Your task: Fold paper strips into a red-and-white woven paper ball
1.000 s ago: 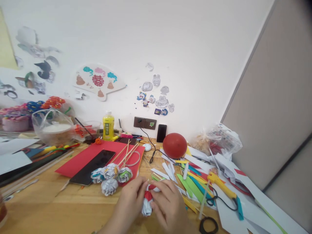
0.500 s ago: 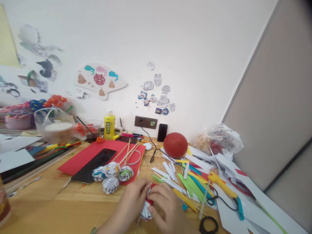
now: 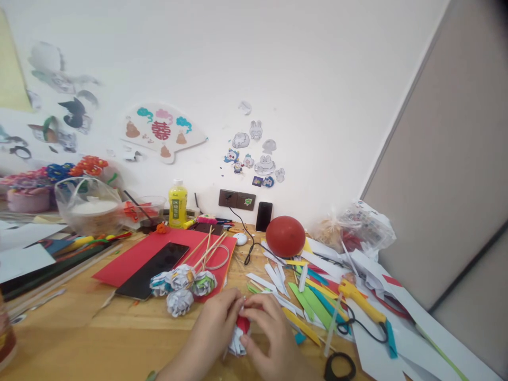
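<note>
Between hands (image 3: 216,320), red-white paper (image 3: 237,343), apparently pleated.

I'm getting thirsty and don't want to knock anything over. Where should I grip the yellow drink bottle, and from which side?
Probably best around the middle of the yellow bottle, below its white cap, coming from the front over the red paper. It stands upright, its rounded body likely easy to wrap; a clear bowl sits to its left and the wall rises behind.

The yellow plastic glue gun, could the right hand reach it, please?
Probably yes: mainly coloured paper strips separate the glue gun from the right hand, which holds red-and-white folded paper.
</note>
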Demonstrator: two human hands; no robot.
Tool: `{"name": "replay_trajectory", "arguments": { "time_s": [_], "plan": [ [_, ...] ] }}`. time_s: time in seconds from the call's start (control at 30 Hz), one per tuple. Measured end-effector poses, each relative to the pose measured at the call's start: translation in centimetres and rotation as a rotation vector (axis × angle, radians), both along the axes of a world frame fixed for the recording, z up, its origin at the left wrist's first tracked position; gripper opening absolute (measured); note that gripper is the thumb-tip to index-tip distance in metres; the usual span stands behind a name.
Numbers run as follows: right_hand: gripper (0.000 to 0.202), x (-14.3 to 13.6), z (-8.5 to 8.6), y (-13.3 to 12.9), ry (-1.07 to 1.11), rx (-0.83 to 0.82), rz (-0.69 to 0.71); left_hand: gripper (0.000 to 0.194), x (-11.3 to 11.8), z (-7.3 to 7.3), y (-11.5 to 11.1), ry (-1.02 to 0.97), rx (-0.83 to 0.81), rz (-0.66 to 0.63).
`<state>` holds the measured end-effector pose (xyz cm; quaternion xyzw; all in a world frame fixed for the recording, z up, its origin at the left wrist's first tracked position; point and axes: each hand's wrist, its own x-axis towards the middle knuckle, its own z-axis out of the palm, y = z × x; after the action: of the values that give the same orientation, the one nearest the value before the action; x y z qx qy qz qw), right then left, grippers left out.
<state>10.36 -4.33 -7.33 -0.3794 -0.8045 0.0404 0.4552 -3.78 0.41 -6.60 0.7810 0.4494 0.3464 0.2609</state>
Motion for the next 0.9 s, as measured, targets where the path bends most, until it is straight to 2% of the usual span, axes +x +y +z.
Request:
{"name": "replay_trajectory", "arguments": {
  "time_s": [0.33, 0.5, 0.9],
  "plan": [
    [0.018, 0.16, 0.40, -0.03, -0.129, 0.053, 0.048, 0.028, -0.11, 0.09, 0.00, 0.011, 0.011, -0.015],
    [0.023, 0.02, 0.31, -0.07, -0.071, 0.011, -0.004, 0.027, -0.17, 0.01, 0.18, 0.028, 0.016, -0.010],
    [0.026, 0.26, 0.54, -0.20, -0.211, 0.016, -0.006, 0.027, -0.28, 0.42, 0.22, 0.000, 0.031, 0.016]
  ]
}}
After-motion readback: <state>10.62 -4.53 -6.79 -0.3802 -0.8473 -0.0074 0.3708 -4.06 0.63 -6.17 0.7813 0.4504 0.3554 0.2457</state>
